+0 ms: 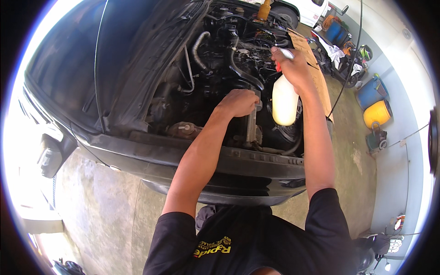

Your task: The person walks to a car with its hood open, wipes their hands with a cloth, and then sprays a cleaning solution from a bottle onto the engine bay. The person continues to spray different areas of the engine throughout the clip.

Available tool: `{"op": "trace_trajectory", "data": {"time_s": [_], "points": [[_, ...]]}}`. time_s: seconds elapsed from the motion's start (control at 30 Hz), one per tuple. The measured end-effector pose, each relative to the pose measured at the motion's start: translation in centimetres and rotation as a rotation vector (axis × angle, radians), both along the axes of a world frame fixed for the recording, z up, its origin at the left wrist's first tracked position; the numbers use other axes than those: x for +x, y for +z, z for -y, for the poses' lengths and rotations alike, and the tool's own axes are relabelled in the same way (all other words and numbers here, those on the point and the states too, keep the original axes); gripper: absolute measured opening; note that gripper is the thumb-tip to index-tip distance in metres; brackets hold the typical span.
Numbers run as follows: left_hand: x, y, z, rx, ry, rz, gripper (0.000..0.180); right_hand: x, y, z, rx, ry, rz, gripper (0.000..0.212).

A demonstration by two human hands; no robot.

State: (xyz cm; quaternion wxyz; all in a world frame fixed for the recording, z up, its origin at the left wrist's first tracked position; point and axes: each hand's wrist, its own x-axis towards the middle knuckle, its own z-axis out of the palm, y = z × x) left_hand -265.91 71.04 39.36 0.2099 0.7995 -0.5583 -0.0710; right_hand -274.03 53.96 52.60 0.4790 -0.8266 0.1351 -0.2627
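My right hand (293, 68) is wrapped round the neck of a spray bottle (284, 103) and holds it over the engine bay. The bottle is pale, with yellowish liquid low in it, a light grey head and a red trigger (278, 67). Further left, my left hand (238, 102) is closed at the top of the radiator (251, 126). A small grey round part (259, 106) shows beside its fingers; what they grip is hidden. Just beyond that hand, a black hose (243, 73) curves over the engine (247, 50).
The raised black hood (91, 59) stands on the left, and the car's front edge (220, 162) crosses before me. Cardboard (316, 73) lies along the right side. An amber bottle (264, 10) stands at the far end. Blue (372, 91) and yellow containers (377, 114) are by the wall.
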Motion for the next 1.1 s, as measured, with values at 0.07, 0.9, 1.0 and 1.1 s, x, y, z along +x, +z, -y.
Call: {"op": "trace_trajectory", "data": {"time_s": [0.07, 0.9, 1.0, 1.1], "points": [[0.1, -0.2, 0.2, 0.002, -0.004, 0.012, 0.035, -0.2, -0.4, 0.9, -0.033, -0.064, -0.016, 0.045], [0.1, -0.4, 0.1, -0.024, -0.021, 0.029, 0.029, -4.5, -4.0, 10.0, -0.220, -0.318, 0.087, 0.038], [0.3, -0.8, 0.2, -0.048, -0.031, 0.046, 0.027, -5.3, -4.7, 11.0, -0.242, -0.319, 0.155, 0.042], [1.1, -1.6, -0.3, -0.073, -0.041, 0.045, 0.024, -5.6, -4.4, 9.9, -0.043, -0.299, 0.104, 0.045]]}}
